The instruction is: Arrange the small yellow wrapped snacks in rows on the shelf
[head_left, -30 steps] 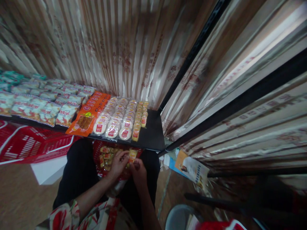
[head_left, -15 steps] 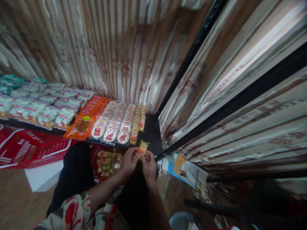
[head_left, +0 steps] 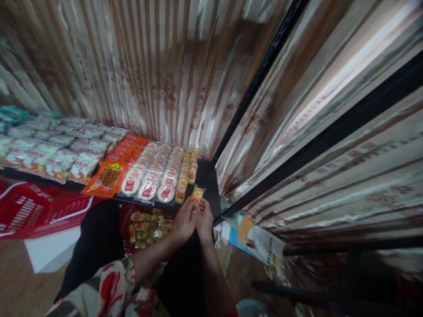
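Note:
Between my two hands is a small yellow wrapped snack packet [head_left: 198, 193], pinched just above the front edge of the black shelf [head_left: 210, 182]. My left hand [head_left: 185, 221] closes on its left side. The fingers of my right hand [head_left: 204, 216] are closed on its right side, partly hiding its lower end. Similar yellow packets [head_left: 181, 190] stand in two rows on the shelf, just left of the held one. Rows of round white wrapped crackers [head_left: 165, 192] lie beside those. Below the shelf edge, a red basket [head_left: 124, 215] holds more yellow packets [head_left: 148, 226].
Orange bags [head_left: 111, 175] and several white snack bags [head_left: 56, 165] fill the shelf's left part. A red shopping basket [head_left: 49, 209] sits below at left. Black posts [head_left: 256, 83] and pleated curtains [head_left: 165, 70] bound the shelf. Printed packaging [head_left: 259, 240] lies low on the right.
Both hands have moved slightly up with the packet, and it is tilted further right. The fingers sit closer together around it. The view has shifted a little.

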### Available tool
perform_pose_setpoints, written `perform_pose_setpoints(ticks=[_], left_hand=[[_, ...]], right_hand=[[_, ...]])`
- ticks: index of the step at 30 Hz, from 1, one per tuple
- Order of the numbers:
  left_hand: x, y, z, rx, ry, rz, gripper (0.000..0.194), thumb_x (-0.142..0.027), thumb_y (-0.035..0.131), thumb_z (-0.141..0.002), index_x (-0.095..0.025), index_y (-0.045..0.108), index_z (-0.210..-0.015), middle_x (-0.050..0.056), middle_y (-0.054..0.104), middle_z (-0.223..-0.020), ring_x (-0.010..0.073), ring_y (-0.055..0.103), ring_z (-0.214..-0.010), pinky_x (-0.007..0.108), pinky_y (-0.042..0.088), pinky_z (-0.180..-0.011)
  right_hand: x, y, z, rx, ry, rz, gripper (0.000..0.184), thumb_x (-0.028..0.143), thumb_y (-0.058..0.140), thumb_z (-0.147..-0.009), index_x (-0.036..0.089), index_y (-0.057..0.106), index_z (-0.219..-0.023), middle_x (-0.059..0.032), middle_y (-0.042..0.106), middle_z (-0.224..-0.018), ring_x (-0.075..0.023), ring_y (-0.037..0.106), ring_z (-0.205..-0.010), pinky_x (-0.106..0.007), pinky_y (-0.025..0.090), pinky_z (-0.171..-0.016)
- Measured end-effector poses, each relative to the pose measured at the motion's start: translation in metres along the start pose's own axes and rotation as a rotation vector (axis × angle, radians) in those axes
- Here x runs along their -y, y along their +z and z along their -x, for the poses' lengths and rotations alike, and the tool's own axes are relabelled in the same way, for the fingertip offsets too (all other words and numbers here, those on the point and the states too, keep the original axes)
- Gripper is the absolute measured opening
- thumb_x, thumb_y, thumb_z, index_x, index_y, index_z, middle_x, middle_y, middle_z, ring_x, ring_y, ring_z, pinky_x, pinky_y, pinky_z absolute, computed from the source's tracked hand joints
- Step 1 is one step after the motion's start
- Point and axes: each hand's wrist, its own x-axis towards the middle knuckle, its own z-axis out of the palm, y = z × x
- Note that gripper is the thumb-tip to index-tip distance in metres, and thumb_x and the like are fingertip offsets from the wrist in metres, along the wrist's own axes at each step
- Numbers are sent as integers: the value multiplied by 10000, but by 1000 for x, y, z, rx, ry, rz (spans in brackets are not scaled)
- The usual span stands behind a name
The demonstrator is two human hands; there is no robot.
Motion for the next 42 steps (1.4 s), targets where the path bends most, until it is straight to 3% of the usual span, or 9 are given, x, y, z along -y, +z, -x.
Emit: perform_pose_setpoints(ticks=[8, 19, 26, 42], left_hand=[[-9, -2, -12, 39, -29, -71, 485, -218, 338, -917, -84, 496, -1356, 150, 339, -1525, 216, 297, -1426, 409, 244, -1186], [-15, 5, -16, 54, -23, -104, 504, -256, 307, -934, -45, 498, -1349, 177, 286, -1544, 227, 247, -1444, 388, 228, -1190], [-13, 9, -25, 55, 8, -119, 520, -255, 305, -931, -34, 469, -1372, 179, 321, -1525, 242, 245, -1443, 427, 211, -1197], [-19, 15, -49, -41, 14, -30, 454, -208, 347, -883, -85, 606, -1235, 130, 526, -1400, 242, 386, -1378, 421, 270, -1183]], right_hand=[[-6, 4, -14, 34, -69, 119, 269, 368, 516, -789, 179, 610, -955, -79, 694, -867, -181, 657, -738, -300, 534, -704], [-9, 5, -26, 18, -37, 68, 220, 231, 453, -696, 201, 582, -872, -50, 687, -830, -177, 646, -746, -291, 518, -718], [-12, 8, -37, 49, -101, 98, 220, 252, 444, -705, 203, 578, -872, -41, 679, -831, -185, 641, -773, -297, 506, -720], [-16, 16, -67, 100, -144, 116, 172, 239, 475, -693, 214, 561, -840, -28, 674, -832, -180, 628, -793, -292, 493, -762]])
